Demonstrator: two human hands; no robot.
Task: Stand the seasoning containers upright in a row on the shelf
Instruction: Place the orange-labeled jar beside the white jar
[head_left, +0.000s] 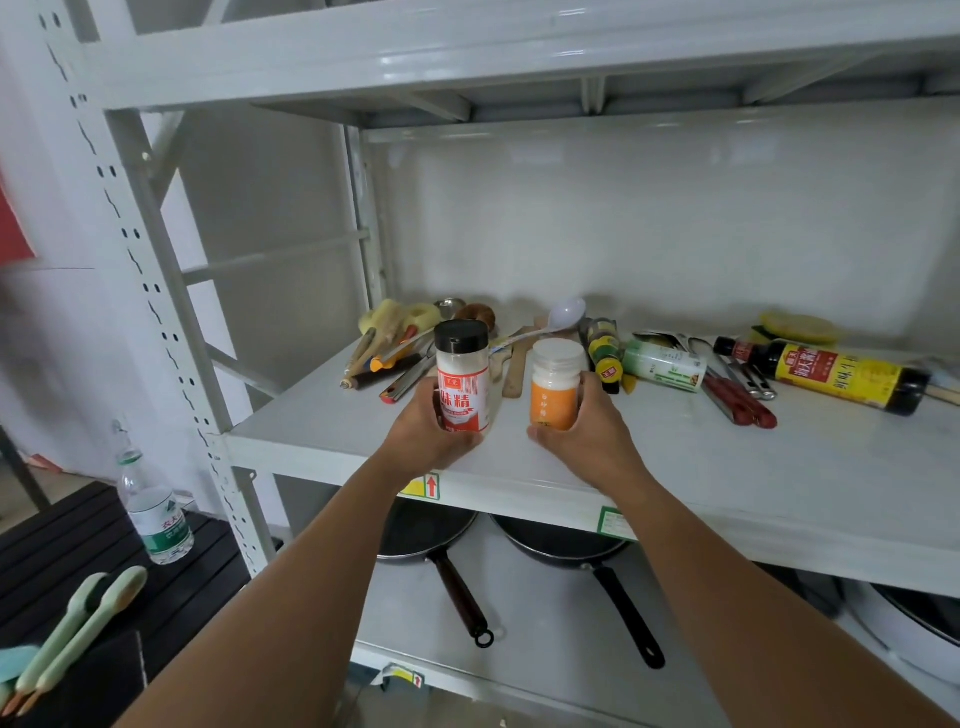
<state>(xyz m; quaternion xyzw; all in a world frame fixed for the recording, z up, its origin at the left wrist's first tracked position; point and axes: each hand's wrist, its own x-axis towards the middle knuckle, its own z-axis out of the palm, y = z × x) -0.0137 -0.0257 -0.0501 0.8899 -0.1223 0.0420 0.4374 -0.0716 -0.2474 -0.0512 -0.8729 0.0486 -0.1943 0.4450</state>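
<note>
My left hand (423, 434) grips a black-capped jar with a red and white label (462, 376), held upright near the front of the white shelf (322, 421). Beside it my right hand (592, 436) holds a white-capped jar with an orange label (555, 384), also upright. I cannot tell whether either jar's base touches the shelf. Behind them lie a small dark bottle with a yellow label (605, 353), a green and white container (665, 364) and a large soy sauce bottle (831, 374), all on their sides.
A heap of utensils (395, 343), a white ladle (566, 314) and red-handled tools (743, 400) crowd the shelf's back. Two black pans (561, 540) rest on the shelf below. A water bottle (153, 514) stands on a black surface at left.
</note>
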